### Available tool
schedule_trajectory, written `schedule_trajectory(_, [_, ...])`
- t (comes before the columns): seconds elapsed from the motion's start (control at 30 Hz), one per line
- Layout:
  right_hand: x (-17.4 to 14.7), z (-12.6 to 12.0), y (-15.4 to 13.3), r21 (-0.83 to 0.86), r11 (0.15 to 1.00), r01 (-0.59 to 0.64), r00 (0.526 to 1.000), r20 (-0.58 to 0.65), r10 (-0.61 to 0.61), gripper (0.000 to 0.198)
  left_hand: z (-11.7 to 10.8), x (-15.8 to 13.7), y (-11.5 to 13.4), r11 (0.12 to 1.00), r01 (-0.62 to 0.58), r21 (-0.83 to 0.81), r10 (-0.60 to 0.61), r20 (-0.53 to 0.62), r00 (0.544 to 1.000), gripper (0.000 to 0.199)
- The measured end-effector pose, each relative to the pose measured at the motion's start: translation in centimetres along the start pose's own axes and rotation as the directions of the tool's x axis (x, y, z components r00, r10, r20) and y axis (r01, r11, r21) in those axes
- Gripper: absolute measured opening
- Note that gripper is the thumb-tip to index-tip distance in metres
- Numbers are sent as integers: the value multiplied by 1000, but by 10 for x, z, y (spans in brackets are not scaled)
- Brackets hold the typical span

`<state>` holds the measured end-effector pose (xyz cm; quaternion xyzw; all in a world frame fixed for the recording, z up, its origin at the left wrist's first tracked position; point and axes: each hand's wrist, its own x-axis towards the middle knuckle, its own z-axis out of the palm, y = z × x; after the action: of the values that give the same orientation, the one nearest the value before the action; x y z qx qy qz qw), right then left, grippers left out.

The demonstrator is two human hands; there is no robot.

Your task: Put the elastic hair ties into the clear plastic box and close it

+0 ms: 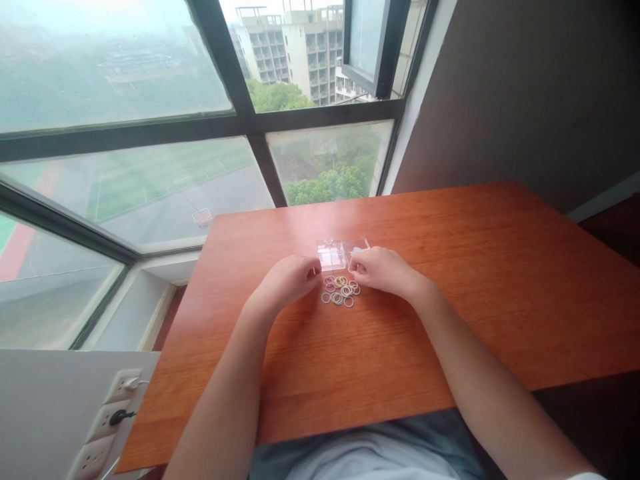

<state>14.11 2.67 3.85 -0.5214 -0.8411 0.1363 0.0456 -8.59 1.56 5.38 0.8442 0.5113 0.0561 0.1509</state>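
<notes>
Several small ring-shaped bands [347, 291], pink, yellow and pale grey-white, lie in a loose group on the table between and just in front of my hands. Behind them stands a clear plastic box [331, 255] with compartments, its transparent lid [361, 244] folded back to the right. My left hand [293, 279] is closed at the box's near left corner, fingertips pinched together. At the lid's near side my right hand [383, 270] is also closed, with a pale edge showing at its fingertips. Whatever either hand holds is too small to make out.
The reddish-brown wooden table [475, 267] stretches far to the right. Dark-framed windows [245, 123] rise behind it and on the left. Wall sockets [113, 420] with plugs and cords sit below the left edge. A dark wall [525, 100] stands at the right.
</notes>
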Motion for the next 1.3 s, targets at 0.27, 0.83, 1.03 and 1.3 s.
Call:
schedule_trajectory(0.27, [4, -1, 8, 82, 995, -57, 992, -111, 66, 15, 5, 7, -5, 998, 28, -59, -34, -113, 993, 21])
schedule_trajectory(0.83, [20, 22, -5, 183, 983, 29, 946, -322, 33, 16, 7, 5, 2, 998, -50, -25, 49, -33, 998, 19])
schedule_trajectory(1.03, [36, 42, -9, 139, 984, 114, 877, -480, -34, 15, 3, 3, 3, 998, -55, 8, 56, -60, 997, 19])
schedule_trajectory(1.3, [36, 43, -1, 153, 977, 150, 860, -508, -52, 17, -1, 2, 8, 999, -40, 6, 40, 6, 999, 17])
